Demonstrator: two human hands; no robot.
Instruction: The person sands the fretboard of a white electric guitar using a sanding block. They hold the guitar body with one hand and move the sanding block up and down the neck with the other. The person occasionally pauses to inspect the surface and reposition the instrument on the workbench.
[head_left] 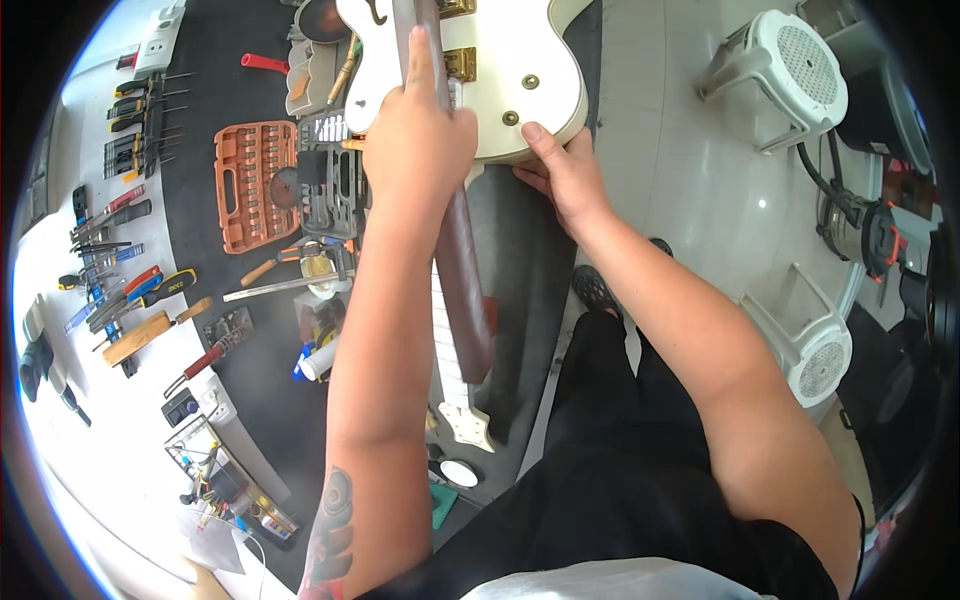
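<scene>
A white electric guitar [540, 50] with gold pickups and knobs lies with its body away from me and its headstock [467, 425] toward me. Along its neck and strings runs a long dark brown wooden bar [466, 285]. My left hand [420, 145] is closed over this bar near the pickups, index finger stretched along its top. Under the palm, the other fingertips are partly hidden. My right hand [568, 180] grips the near edge of the guitar body, thumb on top and fingers beneath. Part of the fretboard shows beside the bar, left of it.
On the dark bench, an orange socket set case [228, 190] stands open left of my left arm. Screwdrivers [130, 105] and a wooden mallet [140, 338] are racked farther left. White stools [805, 75] stand on the floor at right, near a canister with a hose [850, 235].
</scene>
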